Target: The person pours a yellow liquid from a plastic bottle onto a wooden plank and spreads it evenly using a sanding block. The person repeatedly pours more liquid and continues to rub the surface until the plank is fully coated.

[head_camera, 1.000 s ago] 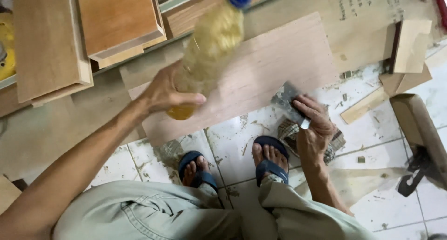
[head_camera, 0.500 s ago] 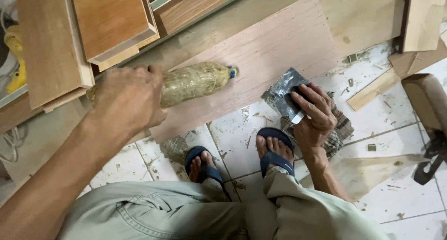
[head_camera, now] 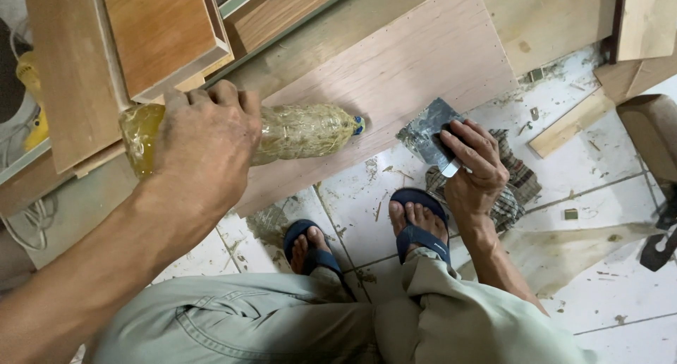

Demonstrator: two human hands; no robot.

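My left hand (head_camera: 204,149) grips a clear plastic bottle (head_camera: 296,131) of yellowish glue. The bottle lies almost level, its blue cap pointing right over a pale plywood panel (head_camera: 416,68) that rests on the floor. My right hand (head_camera: 476,163) holds a flat metal scraper (head_camera: 427,135) by its handle, blade near the panel's lower right edge. A checked rag (head_camera: 518,184) lies under that hand. My feet in blue sandals (head_camera: 416,226) stand just below the panel.
Wooden boards and a shallow box (head_camera: 155,36) lie at the upper left. Offcuts of wood (head_camera: 568,124) sit at the right on the stained white tile floor (head_camera: 613,279). A yellow tool (head_camera: 32,103) and white cord are at the far left.
The bottle went from upright and raised to tipped over, cap pointing right, low above the panel. My right hand and scraper stayed in place.
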